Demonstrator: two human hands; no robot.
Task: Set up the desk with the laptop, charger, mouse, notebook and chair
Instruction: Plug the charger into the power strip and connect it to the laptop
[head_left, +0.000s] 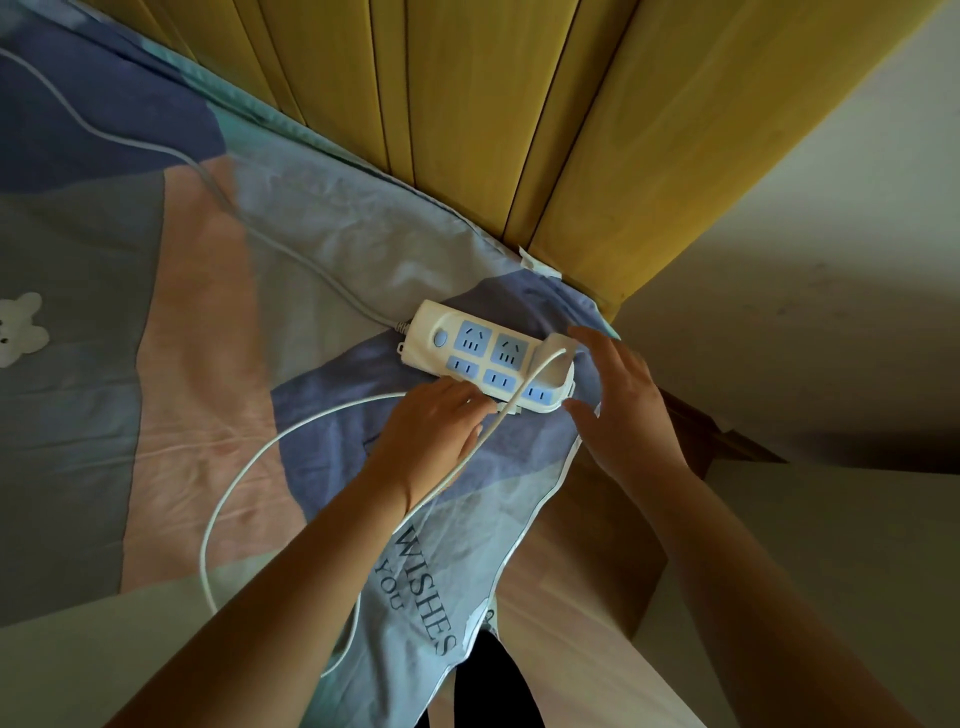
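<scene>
Leftmost, a rabbit patch (21, 328) decorates the creased patchwork bed sheet (156, 291) printed "WISHES YOU". Centrally, the left hand (434, 423) presses the glossy white power strip (485, 358); the smooth charger (556, 358) sits plugged in, its cord (249, 467) looping. Rightward, the right hand (621, 395) hovers, fingers spread.

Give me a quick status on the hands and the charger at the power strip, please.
Left hand pressing on power strip. Right hand open beside white charger, seated in end socket. Charger cable looped on bedsheet, crossing the strip.
</scene>
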